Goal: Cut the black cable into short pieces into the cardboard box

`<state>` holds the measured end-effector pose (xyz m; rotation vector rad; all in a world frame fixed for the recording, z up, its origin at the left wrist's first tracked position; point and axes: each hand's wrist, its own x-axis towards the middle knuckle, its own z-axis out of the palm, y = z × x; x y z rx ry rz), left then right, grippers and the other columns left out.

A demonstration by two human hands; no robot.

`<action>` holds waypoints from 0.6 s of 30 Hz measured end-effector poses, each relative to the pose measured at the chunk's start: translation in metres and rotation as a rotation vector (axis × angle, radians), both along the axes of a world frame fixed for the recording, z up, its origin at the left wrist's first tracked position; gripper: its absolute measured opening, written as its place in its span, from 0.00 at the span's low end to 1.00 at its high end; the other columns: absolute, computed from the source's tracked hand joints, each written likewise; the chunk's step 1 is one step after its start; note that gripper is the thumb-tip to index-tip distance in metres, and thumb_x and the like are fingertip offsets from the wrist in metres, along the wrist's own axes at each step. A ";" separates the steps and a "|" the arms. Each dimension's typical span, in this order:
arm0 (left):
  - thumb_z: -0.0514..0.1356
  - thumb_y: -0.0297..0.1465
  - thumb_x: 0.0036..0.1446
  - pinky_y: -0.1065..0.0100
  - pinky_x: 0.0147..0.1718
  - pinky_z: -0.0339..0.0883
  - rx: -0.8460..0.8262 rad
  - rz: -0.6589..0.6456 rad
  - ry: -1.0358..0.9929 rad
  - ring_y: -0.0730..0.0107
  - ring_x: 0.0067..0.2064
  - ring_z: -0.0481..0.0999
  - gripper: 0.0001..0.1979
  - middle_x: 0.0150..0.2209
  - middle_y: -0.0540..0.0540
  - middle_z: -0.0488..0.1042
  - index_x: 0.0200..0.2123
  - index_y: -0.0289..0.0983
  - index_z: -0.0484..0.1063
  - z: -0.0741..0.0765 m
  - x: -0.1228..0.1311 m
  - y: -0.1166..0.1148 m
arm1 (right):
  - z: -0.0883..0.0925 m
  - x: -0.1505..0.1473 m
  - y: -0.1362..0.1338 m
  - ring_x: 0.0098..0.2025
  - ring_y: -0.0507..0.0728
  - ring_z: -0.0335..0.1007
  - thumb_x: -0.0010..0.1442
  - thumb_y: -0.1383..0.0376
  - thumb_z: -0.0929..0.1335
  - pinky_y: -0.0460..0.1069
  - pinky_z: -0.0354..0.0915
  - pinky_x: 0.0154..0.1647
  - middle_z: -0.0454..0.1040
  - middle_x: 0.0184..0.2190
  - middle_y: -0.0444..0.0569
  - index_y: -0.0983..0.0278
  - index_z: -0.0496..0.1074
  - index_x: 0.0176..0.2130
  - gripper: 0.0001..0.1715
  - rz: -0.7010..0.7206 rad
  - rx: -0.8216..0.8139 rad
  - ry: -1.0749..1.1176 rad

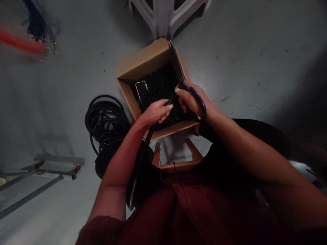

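Note:
My left hand (155, 114) grips a black cable (141, 153), which runs from my fist down past my lap. My right hand (190, 100) holds long black-handled scissors (177, 64) by the handles, with the blades pointing up along the box's far corner. The cable end meets the scissors near the blade pivot, above a cardboard box (143, 58). The box is heaped with small black cut pieces (160, 88), and a smartphone (141, 90) lies on top of them. My hands hide the box's near part.
A coil of black cable (106, 122) lies on the grey concrete floor (237, 68) left of the box. A small wooden stool (176, 158) stands beneath the box. A white plastic chair (166, 17) stands beyond it, with orange wires (22, 42) and a metal rack (38, 173) at left.

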<state>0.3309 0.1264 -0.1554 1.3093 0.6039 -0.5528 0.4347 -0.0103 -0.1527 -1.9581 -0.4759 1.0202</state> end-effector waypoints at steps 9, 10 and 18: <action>0.57 0.34 0.60 0.79 0.14 0.46 -0.116 0.067 -0.025 0.87 0.16 0.55 0.09 0.22 0.57 0.59 0.41 0.35 0.65 0.019 0.015 -0.004 | 0.014 0.002 0.003 0.20 0.49 0.59 0.64 0.54 0.60 0.45 0.58 0.22 0.63 0.21 0.40 0.63 0.64 0.39 0.15 -0.050 0.010 -0.033; 0.57 0.34 0.60 0.79 0.14 0.46 -0.112 0.061 -0.022 0.87 0.16 0.55 0.08 0.21 0.57 0.59 0.40 0.35 0.65 0.020 0.016 -0.005 | 0.013 0.004 0.002 0.20 0.49 0.59 0.64 0.54 0.60 0.45 0.58 0.23 0.63 0.20 0.41 0.63 0.64 0.37 0.15 -0.031 -0.010 -0.035; 0.58 0.35 0.60 0.80 0.15 0.51 -0.093 0.077 -0.057 0.86 0.18 0.58 0.11 0.22 0.55 0.62 0.42 0.35 0.65 0.033 0.024 -0.005 | 0.026 0.013 0.008 0.17 0.49 0.58 0.60 0.56 0.64 0.45 0.56 0.17 0.61 0.19 0.40 0.60 0.62 0.31 0.11 -0.147 0.143 -0.027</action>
